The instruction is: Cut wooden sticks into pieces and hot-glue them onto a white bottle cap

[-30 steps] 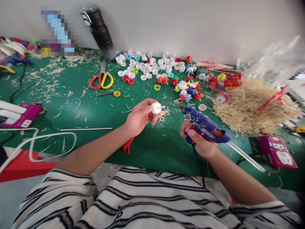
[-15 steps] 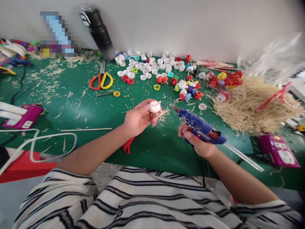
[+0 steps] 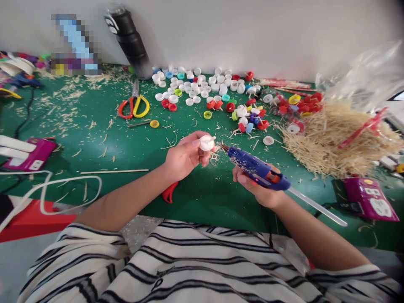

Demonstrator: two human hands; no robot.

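My left hand (image 3: pixel 186 155) pinches a white bottle cap (image 3: pixel 206 143), with a short pale stick at its upper right side. My right hand (image 3: pixel 260 189) is wrapped round a blue glue gun (image 3: pixel 255 166), whose nozzle points left and lies just right of the cap. A clear glue stick (image 3: pixel 318 206) juts from the gun's back end. Small wood splinters (image 3: pixel 214 156) lie on the green table beneath the cap. Beyond my hands are many loose caps, mostly white (image 3: pixel 215 88), and a cluster of coloured caps with sticks (image 3: pixel 249 122).
Orange-and-yellow scissors (image 3: pixel 141 107) and a black bottle (image 3: pixel 131 46) stand out at the back left. A heap of thin sticks (image 3: pixel 334 139) lies at right, near a magenta box (image 3: pixel 369 198). Another magenta box (image 3: pixel 34 155) and a white cable (image 3: pixel 72 179) are at left.
My right hand has moved left with the glue gun, bringing the nozzle nearer the white cap. The cap in my left hand has turned and shifted slightly right.
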